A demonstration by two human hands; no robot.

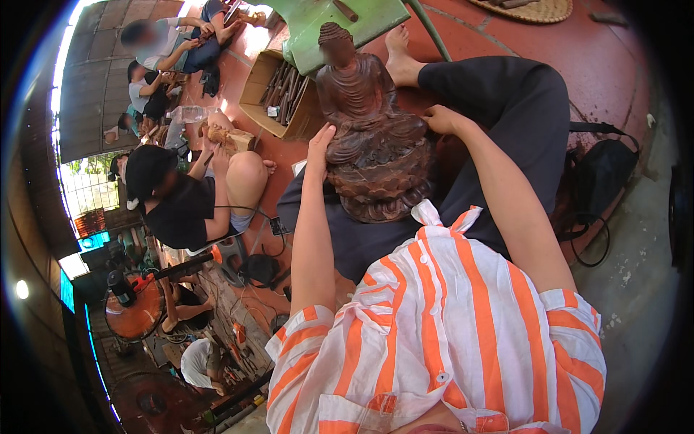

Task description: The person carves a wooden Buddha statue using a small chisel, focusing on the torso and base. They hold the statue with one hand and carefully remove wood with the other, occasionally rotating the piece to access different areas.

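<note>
A dark brown carved wooden Buddha statue (372, 130) sits upright in front of me, its lotus base between my black-trousered legs. My left hand (319, 150) presses along the statue's left side, by its knee, thumb pointing up and the other fingers mostly hidden. On the other side my right hand (444, 121) curls its fingers against the statue's right knee. Between them the two hands hold the statue steady.
Beyond the statue stands a green plastic chair (354, 32). A cardboard box (271, 98) of chisels or similar tools is beside it. To the left a person in black (173, 202) holds a pale carving (230, 137). A fan (135, 307) and cables lie further left; a black bag (603, 177) rests at right.
</note>
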